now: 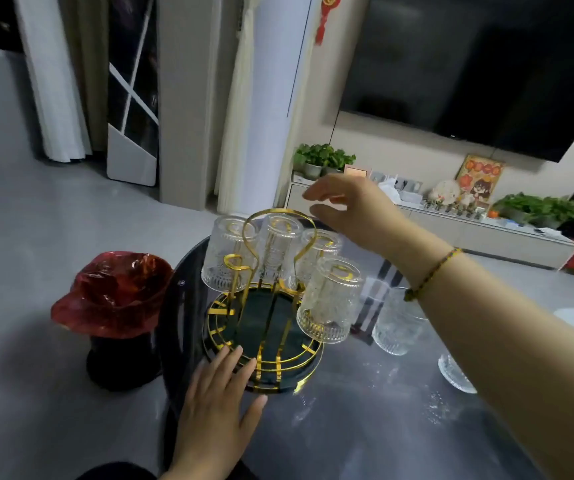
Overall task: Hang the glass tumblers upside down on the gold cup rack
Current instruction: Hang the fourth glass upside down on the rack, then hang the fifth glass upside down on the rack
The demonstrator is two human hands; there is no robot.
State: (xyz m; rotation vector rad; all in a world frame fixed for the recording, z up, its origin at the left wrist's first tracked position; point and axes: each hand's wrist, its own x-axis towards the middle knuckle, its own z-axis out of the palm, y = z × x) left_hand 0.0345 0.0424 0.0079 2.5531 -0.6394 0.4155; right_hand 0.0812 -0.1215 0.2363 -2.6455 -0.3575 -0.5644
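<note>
- Nearest the camera, the left hand (218, 398) lies flat on the dark glass table (365, 427), palm down, fingers spread, fingertips touching the front rim of the gold cup rack (264, 336); it grasps nothing.
- On the rack, four glass tumblers hang upside down: the nearest tumbler (330, 299) tilts toward the right, and three more tumblers (271, 247) sit behind it around the looped handle.
- Right of the rack, two loose tumblers (396, 322) remain on the table.
- Farther back, the right hand (347, 206) hovers above the rear tumblers, forearm stretched across, fingers loosely apart and empty, a braided bracelet (430, 271) at the wrist.
</note>
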